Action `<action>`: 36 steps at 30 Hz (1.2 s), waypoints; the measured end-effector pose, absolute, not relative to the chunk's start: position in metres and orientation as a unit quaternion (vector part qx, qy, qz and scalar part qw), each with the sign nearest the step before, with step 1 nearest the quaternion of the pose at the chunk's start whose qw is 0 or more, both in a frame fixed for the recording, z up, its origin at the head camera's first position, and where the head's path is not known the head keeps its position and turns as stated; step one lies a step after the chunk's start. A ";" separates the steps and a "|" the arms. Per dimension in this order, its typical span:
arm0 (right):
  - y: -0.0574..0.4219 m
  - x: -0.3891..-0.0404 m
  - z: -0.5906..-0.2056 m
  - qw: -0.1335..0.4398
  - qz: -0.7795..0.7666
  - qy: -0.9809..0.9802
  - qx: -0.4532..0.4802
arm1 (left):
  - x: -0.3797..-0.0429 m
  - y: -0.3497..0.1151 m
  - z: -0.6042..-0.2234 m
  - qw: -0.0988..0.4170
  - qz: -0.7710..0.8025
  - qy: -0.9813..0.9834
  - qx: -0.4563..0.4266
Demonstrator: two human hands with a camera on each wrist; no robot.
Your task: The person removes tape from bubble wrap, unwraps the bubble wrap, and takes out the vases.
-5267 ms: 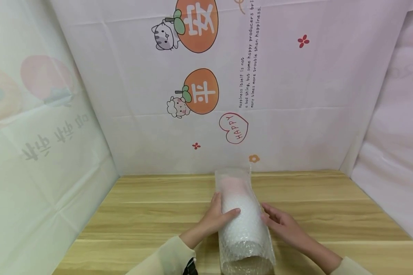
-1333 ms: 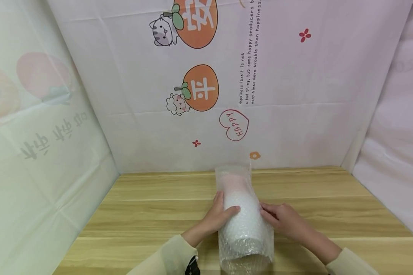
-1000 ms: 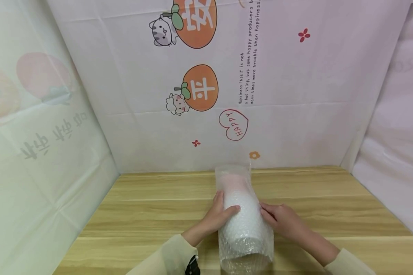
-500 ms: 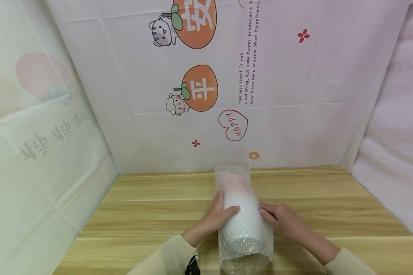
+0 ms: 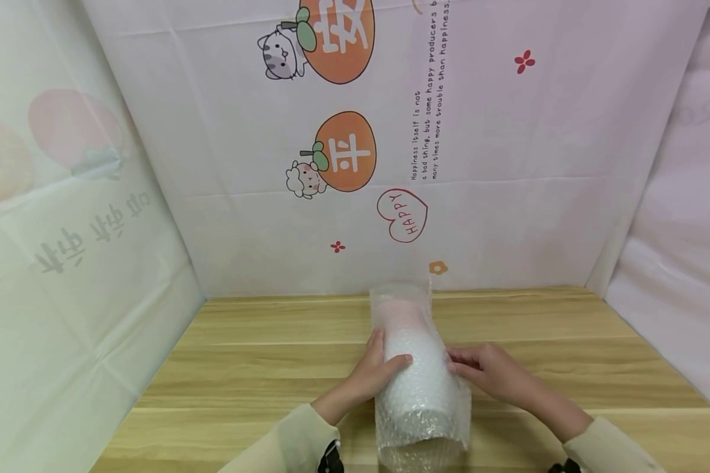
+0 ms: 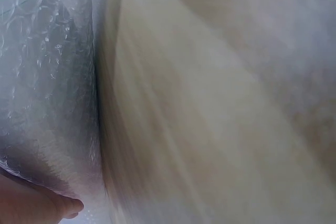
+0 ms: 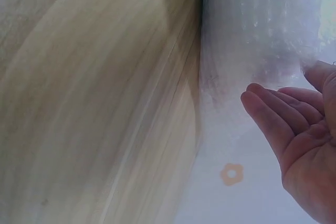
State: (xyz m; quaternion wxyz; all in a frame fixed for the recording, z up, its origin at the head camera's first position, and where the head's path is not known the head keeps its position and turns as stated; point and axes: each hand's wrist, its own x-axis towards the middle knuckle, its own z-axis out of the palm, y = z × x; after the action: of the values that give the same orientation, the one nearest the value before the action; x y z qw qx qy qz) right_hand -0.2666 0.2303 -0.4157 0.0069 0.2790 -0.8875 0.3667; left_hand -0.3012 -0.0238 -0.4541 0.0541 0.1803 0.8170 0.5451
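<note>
A bubble-wrapped roll (image 5: 417, 381) lies lengthwise on the wooden table, white inside with a pinkish far end. Clear bubble wrap extends past both ends, and its near end gapes. My left hand (image 5: 369, 374) grips the roll's left side, thumb on top and fingers along the side. In the left wrist view the bubble wrap (image 6: 47, 77) fills the left edge, with fingertips (image 6: 68, 208) below it. On the right side, my right hand (image 5: 494, 371) has thumb and fingertips at the wrap's edge. In the right wrist view its fingers (image 7: 283, 114) are nearly straight, the thumb touching the wrap.
The wood-grain table (image 5: 272, 368) runs back to a white printed cloth (image 5: 485, 217) with cartoon fruit and lettering. Similar cloth hangs at the left side (image 5: 83, 328) and the right side (image 5: 680, 282). Each wrist carries a black strap.
Over several seconds the wrap's right edge has drawn in closer to the roll. Lately my right hand has lifted slightly and its fingers have spread a little; my left hand stays put.
</note>
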 end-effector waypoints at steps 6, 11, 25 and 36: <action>0.228 -0.265 -0.414 0.024 0.340 -0.899 0.275 | -0.301 -0.024 -0.454 0.052 0.545 0.816 0.183; 0.225 -0.263 -0.416 0.061 0.317 -0.900 0.291 | -0.300 -0.024 -0.454 0.051 0.546 0.816 0.182; 0.223 -0.260 -0.426 0.134 0.340 -0.887 0.281 | -0.299 -0.025 -0.455 0.053 0.545 0.817 0.178; 0.224 -0.258 -0.427 0.097 0.387 -0.887 0.232 | -0.299 -0.025 -0.454 0.055 0.547 0.816 0.177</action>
State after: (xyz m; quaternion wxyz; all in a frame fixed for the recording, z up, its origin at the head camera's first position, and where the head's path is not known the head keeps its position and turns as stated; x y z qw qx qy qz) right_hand -0.2576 0.2243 -0.4266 0.0968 0.2322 -0.8871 0.3869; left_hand -0.2989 -0.0253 -0.4542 0.0549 0.1773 0.8163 0.5470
